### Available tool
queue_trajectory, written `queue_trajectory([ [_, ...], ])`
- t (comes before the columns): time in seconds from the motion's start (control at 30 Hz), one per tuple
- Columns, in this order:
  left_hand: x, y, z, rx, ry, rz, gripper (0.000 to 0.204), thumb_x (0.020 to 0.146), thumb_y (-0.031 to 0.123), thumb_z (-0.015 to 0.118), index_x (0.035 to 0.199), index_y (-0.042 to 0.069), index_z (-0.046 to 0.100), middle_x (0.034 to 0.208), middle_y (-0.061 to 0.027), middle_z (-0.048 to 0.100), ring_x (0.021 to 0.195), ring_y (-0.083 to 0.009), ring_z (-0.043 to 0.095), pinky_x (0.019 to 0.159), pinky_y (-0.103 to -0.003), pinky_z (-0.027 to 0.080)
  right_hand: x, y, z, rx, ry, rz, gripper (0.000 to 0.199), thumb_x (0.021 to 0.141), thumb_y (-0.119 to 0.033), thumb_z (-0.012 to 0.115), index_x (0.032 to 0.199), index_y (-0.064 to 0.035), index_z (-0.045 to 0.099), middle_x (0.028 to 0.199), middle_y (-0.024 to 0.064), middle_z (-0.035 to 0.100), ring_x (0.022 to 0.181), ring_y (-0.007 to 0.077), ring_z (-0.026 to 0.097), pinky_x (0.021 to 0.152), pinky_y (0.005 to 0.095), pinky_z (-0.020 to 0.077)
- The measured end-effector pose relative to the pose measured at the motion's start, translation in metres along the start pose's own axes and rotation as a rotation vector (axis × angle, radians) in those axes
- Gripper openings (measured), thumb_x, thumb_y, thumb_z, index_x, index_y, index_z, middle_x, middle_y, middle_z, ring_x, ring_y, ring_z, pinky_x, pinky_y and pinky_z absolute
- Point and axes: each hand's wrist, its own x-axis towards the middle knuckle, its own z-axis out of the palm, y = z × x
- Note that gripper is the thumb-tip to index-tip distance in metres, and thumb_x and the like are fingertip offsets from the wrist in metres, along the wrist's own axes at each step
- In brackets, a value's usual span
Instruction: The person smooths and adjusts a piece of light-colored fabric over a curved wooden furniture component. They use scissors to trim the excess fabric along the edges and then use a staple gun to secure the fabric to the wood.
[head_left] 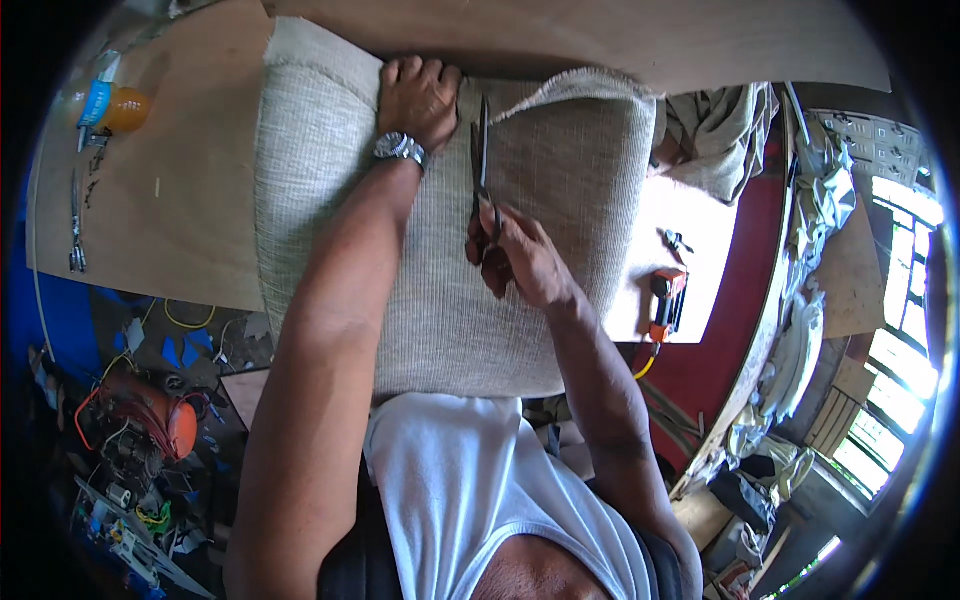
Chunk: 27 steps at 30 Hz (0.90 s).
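A cushion-like piece covered in grey-beige woven fabric (pixel 440 310) lies in front of me. My left hand (pixel 420 105), with a watch on the wrist, presses on its far edge. The fingers bend over that edge and their tips are hidden. In my right hand (pixel 525 255) is a pair of scissors (pixel 483 150), fingers at the handles. The blades point away from me over the fabric and stand slightly apart. Right of the blades, a loose fabric strip (pixel 570 88) arches up along the far edge.
On the brown board at left lie an orange-filled bottle (pixel 125 108) and another pair of scissors (pixel 76 225). An orange-and-black power tool (pixel 667 300) with a yellow hose sits right, near bunched fabric (pixel 715 135). A red machine (pixel 150 415) stands amid floor clutter.
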Motion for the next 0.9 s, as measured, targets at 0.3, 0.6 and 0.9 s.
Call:
queue_trajectory([
  [0.3, -0.001, 0.003, 0.001, -0.029, -0.013, -0.017, 0.029, 0.076, 0.018, 0.071, 0.105, 0.016, 0.067, 0.105, -0.0041, 0.064, 0.112, -0.0259, 0.057, 0.103, -0.048, 0.038, 0.006, 0.001, 0.0, -0.022, 0.027, 0.056, 0.069, 0.097, -0.071, 0.054, 0.096, -0.0017, 0.056, 0.078, 0.0077, 0.063, 0.051, 0.0106, 0.058, 0.043, 0.0274, 0.0473],
  [0.6, 0.001, 0.004, 0.0, -0.069, -0.021, -0.059, 0.02, 0.091, 0.016, 0.055, 0.106, 0.013, 0.068, 0.108, -0.0071, 0.066, 0.114, -0.0266, 0.058, 0.107, -0.05, 0.036, 0.047, -0.011, -0.014, 0.022, 0.041, 0.003, 0.062, 0.1, -0.067, 0.052, 0.098, -0.0047, 0.056, 0.077, 0.0063, 0.062, 0.05, 0.0093, 0.058, 0.041, 0.0262, 0.0476],
  [0.9, -0.004, 0.0, 0.0, -0.108, 0.051, -0.007, 0.023, 0.087, 0.013, 0.06, 0.108, 0.017, 0.069, 0.106, -0.0048, 0.066, 0.113, -0.0258, 0.058, 0.108, -0.05, 0.035, 0.053, -0.013, -0.011, 0.201, 0.092, 0.102, 0.057, 0.102, -0.062, 0.054, 0.095, -0.0058, 0.058, 0.074, 0.0038, 0.061, 0.048, 0.009, 0.055, 0.04, 0.0261, 0.0448],
])
